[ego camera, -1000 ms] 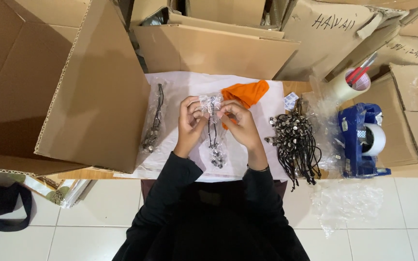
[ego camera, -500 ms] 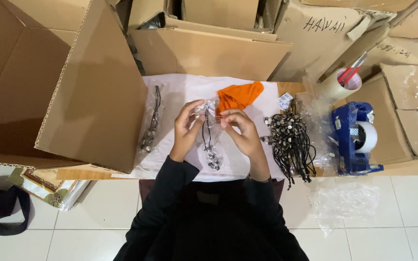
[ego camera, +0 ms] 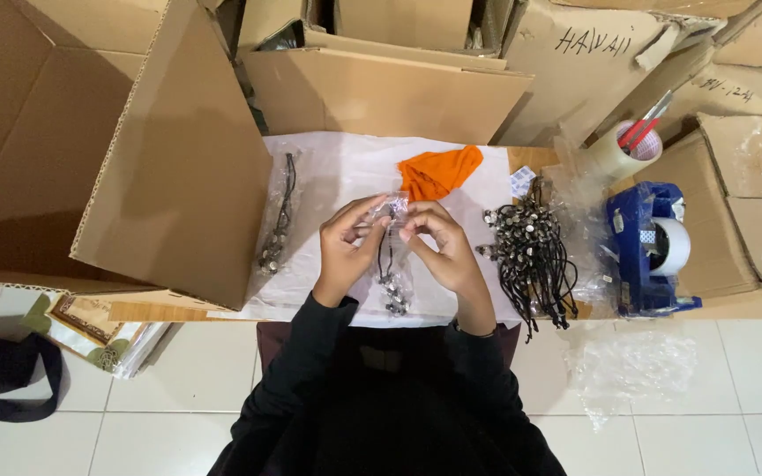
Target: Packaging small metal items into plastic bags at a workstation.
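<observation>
Even, soft overhead light, sharp focus, slight bending at edges.

Left hand (ego camera: 346, 247) and right hand (ego camera: 444, 247) raised together — fingertips apparently pinching.

Head camera, straight down, near table (ego camera: 346, 159)

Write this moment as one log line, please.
left hand: holds clear bag | right hand: pinches bag top | inside: black cord necklace | beside: necklace pile
</observation>
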